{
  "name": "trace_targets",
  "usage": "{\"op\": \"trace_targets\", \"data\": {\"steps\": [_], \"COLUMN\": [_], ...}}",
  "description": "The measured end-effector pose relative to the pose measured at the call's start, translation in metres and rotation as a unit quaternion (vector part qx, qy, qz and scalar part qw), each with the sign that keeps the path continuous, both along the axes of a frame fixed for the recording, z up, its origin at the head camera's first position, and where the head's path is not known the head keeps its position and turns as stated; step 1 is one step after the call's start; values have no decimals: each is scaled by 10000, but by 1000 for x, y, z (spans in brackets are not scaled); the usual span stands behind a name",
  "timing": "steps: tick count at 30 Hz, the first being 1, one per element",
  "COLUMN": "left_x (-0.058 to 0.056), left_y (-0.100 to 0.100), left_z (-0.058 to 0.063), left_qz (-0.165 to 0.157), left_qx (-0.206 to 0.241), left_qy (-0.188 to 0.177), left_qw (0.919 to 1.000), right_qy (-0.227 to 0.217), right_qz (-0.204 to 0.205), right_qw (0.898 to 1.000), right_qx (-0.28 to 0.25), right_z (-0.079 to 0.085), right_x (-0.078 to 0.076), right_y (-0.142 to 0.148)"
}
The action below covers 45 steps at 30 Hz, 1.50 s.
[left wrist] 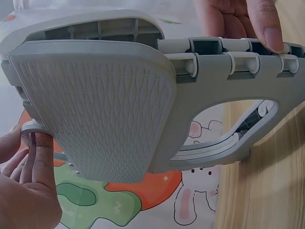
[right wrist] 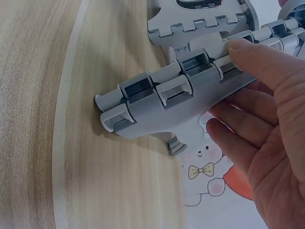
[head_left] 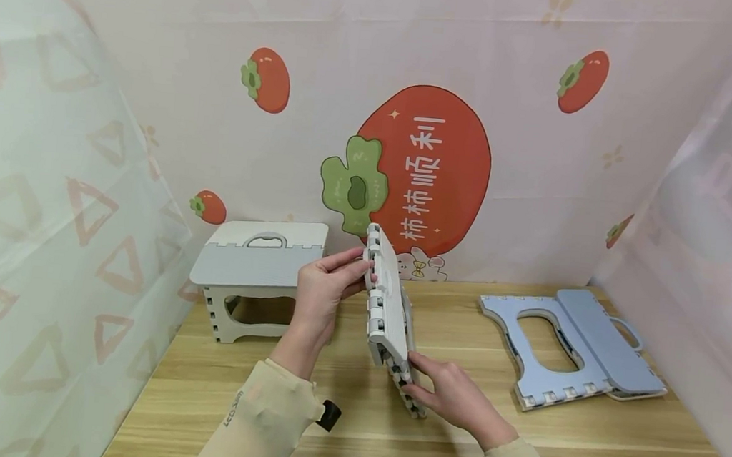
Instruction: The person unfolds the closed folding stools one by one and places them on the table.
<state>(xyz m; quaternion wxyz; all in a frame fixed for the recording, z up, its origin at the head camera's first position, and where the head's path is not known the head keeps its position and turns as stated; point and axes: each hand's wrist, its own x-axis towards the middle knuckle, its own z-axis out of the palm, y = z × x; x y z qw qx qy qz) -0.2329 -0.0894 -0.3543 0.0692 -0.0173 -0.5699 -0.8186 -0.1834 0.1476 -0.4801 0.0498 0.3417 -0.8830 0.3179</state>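
Note:
A grey and white folding stool [head_left: 391,295], mostly folded, is held on edge and tilted above the middle of the table. My left hand [head_left: 323,286] grips it at the upper end, with fingers hooked through the carry handle [left wrist: 33,127]. Lower down, my right hand [head_left: 450,394] holds the hinged leg edge, thumb on the hinge row [right wrist: 183,71] and fingers behind the leg panel. In the left wrist view the textured seat panel [left wrist: 95,105] angles away from the leg panel [left wrist: 209,81] with its oval cutout. The lower leg end is close over the wood.
An unfolded stool [head_left: 253,266] stands upright at the back left, its handle on top. Another stool [head_left: 576,345] lies folded flat at the right. All are on a wooden table [head_left: 452,450], with a printed cloth [head_left: 536,199] behind and at the sides.

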Motion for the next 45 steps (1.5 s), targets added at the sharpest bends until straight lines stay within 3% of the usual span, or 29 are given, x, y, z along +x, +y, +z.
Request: {"op": "trace_targets", "data": {"steps": [21, 34, 45], "left_x": [-2, -1, -2], "left_y": [6, 9, 14], "left_z": [7, 11, 14], "left_qz": [-253, -293, -390], "left_qx": [-76, -352, -480], "left_qy": [80, 111, 110], "left_qw": [9996, 9989, 9980], "right_qy": [-267, -470, -890], "right_qz": [74, 164, 126], "right_qw": [9984, 9966, 9935], "right_qx": [-501, -655, -698], "right_z": [-5, -6, -6], "right_x": [0, 1, 0], "right_y": [-7, -11, -13]}}
